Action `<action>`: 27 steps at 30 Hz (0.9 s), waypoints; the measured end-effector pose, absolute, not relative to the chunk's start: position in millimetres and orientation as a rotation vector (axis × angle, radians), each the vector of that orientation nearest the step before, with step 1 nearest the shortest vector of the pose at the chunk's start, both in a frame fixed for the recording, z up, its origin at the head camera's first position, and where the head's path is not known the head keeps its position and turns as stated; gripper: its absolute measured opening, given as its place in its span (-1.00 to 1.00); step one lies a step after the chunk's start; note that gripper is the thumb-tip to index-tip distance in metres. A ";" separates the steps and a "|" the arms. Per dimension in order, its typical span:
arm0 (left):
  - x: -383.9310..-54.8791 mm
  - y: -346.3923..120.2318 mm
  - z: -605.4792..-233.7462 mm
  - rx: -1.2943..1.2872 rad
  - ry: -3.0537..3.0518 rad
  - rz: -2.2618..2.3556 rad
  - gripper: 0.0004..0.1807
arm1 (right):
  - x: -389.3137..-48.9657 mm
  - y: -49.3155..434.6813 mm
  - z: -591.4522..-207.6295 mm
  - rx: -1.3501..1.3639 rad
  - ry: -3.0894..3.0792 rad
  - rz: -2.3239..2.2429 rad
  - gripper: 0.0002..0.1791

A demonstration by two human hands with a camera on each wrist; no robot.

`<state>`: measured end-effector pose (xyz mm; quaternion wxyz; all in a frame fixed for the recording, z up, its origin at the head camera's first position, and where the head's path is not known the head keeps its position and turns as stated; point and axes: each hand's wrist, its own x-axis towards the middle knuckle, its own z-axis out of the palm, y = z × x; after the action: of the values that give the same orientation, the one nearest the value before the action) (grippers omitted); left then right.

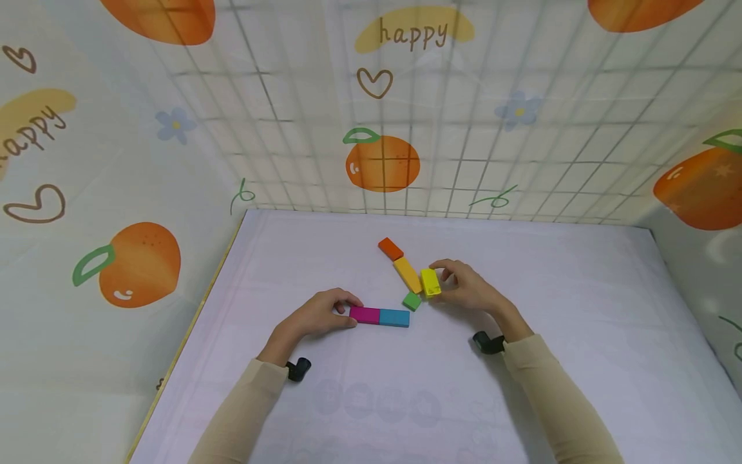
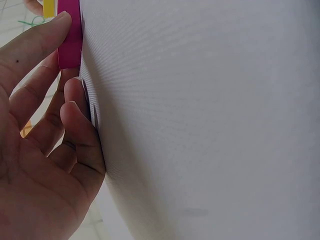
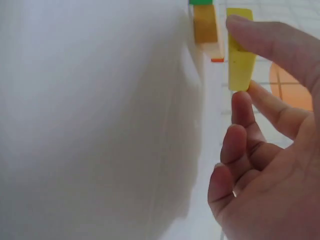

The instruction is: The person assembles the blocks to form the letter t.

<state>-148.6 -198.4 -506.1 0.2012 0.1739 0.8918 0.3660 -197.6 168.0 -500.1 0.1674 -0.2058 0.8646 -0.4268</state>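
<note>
My left hand [image 1: 346, 312] pinches the left end of a magenta block [image 1: 364, 314] that lies flat on the white cloth, end to end with a blue block [image 1: 395, 318]. In the left wrist view the thumb [image 2: 47, 32] presses the magenta block [image 2: 70, 35]. My right hand [image 1: 442, 278] pinches a yellow block [image 1: 430, 282], held on edge beside an amber block [image 1: 408, 274]. A small green block [image 1: 412, 300] sits just below them, and an orange block [image 1: 390, 248] lies beyond. The right wrist view shows the yellow block [image 3: 240, 50] slightly off the cloth, next to the amber block [image 3: 205, 25].
The white cloth table [image 1: 580, 335] is walled on three sides by sheets printed with oranges [image 1: 382, 163] over a wire grid. A wooden edge [image 1: 191, 328] runs along the left side. A black wrist mount [image 1: 298, 368] sits at each forearm.
</note>
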 end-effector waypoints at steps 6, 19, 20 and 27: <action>-148.0 -198.5 -505.1 0.489 2.492 1.025 -0.66 | -193.2 158.6 -496.3 -0.582 2.485 -1.199 -0.29; -147.9 -197.6 -503.1 0.474 2.487 1.029 -0.66 | -185.6 140.2 -491.0 -0.584 2.532 -1.180 -0.29; -147.8 -197.6 -502.9 0.478 2.487 1.030 -0.66 | -185.1 138.6 -490.8 -0.581 2.535 -1.185 -0.29; -147.7 -198.2 -503.9 0.477 2.489 1.021 -0.66 | -181.2 127.2 -489.8 -0.567 2.553 -1.179 -0.29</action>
<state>-147.7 -198.2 -503.9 0.2031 0.1708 0.8921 0.3657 -181.2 127.2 -489.8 0.1361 -0.1958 0.8817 -0.4072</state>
